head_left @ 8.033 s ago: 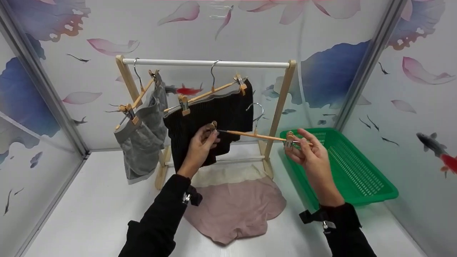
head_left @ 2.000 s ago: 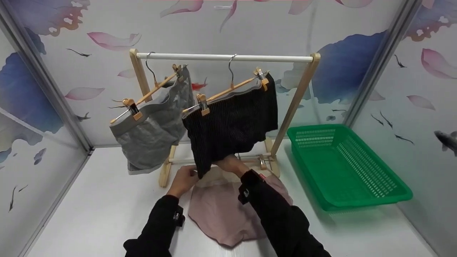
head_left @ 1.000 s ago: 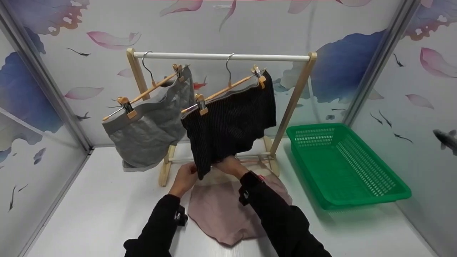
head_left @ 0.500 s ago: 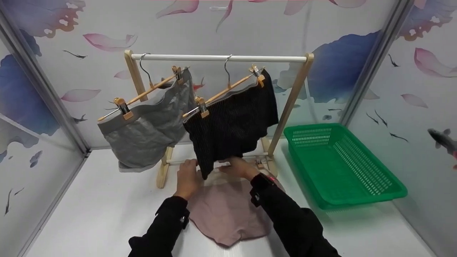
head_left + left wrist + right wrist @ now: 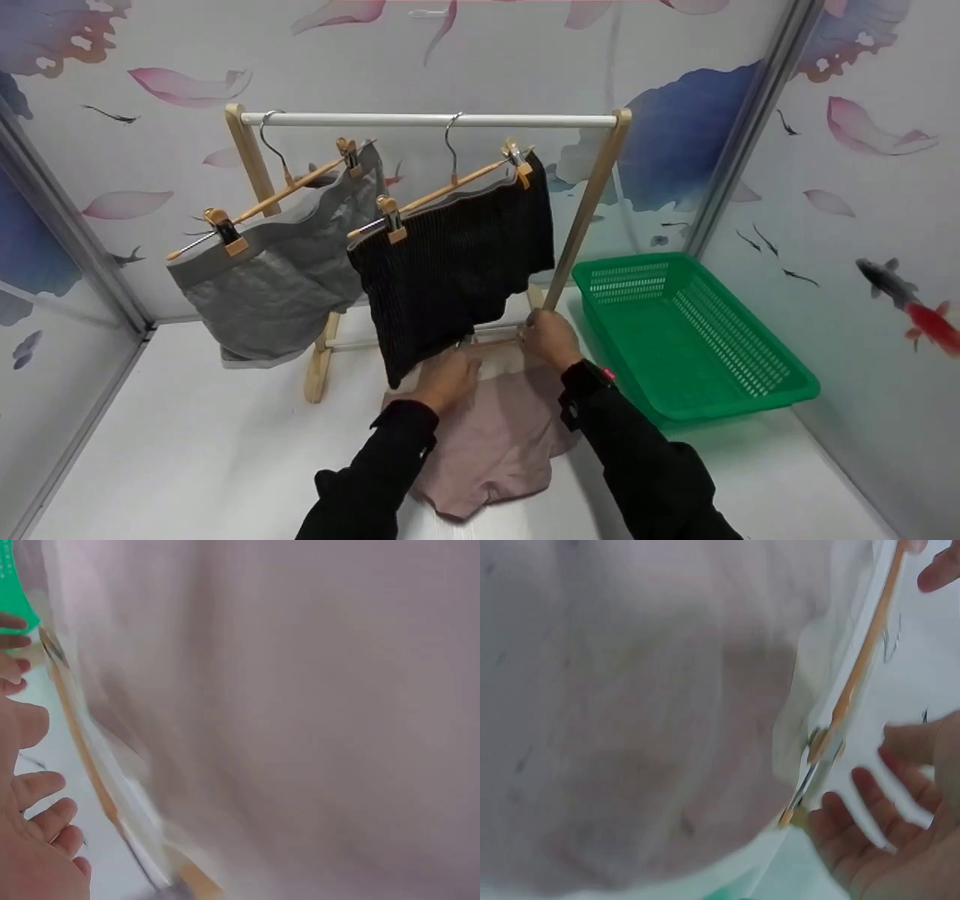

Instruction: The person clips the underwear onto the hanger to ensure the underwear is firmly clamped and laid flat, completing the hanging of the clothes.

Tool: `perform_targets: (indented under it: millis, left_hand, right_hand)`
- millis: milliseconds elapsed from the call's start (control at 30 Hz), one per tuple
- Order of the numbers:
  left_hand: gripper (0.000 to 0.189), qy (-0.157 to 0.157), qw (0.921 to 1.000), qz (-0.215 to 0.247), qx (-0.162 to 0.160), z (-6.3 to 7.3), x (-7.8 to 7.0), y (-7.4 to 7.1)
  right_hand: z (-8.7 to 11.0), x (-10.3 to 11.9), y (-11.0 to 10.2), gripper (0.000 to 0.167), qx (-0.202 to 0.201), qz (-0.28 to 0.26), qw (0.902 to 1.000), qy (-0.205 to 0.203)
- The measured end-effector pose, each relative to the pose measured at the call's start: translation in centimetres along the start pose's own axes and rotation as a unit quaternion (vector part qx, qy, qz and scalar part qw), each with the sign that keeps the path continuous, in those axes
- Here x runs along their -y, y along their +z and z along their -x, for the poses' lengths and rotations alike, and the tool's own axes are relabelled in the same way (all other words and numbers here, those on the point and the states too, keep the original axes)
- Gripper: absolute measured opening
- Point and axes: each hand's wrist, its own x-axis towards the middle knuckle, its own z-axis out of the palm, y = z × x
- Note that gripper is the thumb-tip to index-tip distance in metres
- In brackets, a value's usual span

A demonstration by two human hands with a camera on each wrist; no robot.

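Observation:
Pink underpants [image 5: 495,457] with a cream waistband lie on the white table beneath the rack. Along the waistband runs a wooden clip hanger [image 5: 495,343], partly hidden by hands and black cloth. My left hand [image 5: 448,379] is over the waistband near the hanger's left part; its fingers look loosely bent and apart from the wood [image 5: 82,742] in the left wrist view. My right hand [image 5: 553,339] is by the hanger's right end. In the right wrist view its fingers are spread beside the metal-and-wood clip [image 5: 819,744], pinching nothing.
A wooden rack with a white rail [image 5: 360,120] stands behind. Grey underpants [image 5: 277,277] and black ribbed underpants [image 5: 457,262] hang from it on clip hangers, the black pair close above my left hand. A green basket [image 5: 675,337] stands at right.
Eight seconds ago both hands held the hanger in the air; now it lies at the waistband. Just now my left hand moved right, and my right hand moved to the hanger's right end.

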Motion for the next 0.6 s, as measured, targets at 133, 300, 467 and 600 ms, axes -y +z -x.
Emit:
perform_targets:
  millis: [133,300,467,600]
  left_hand:
    - [0.047,0.0,0.9998,-0.018,0.007,-1.8,-1.9,0.7]
    - [0.052,-0.051,0.9969,-0.008,0.059,-3.8,-3.7,1.3]
    - [0.048,-0.075,0.9908,-0.031,0.108,-5.6,-4.4,2.9]
    - [0.033,-0.064,0.9908,-0.058,0.104,-7.2,-3.7,5.5]
  right_hand:
    - [0.6,-0.9,-0.4,0.017,0.017,0.012,0.9983,0.054]
    - [1.3,-1.5,0.2,0.036,0.021,0.012,0.9991,0.035]
    - [1.9,-1.9,0.9,0.033,0.052,0.021,0.9981,0.025]
    - [2.0,-2.2,0.8,0.023,0.049,0.039,0.998,-0.002]
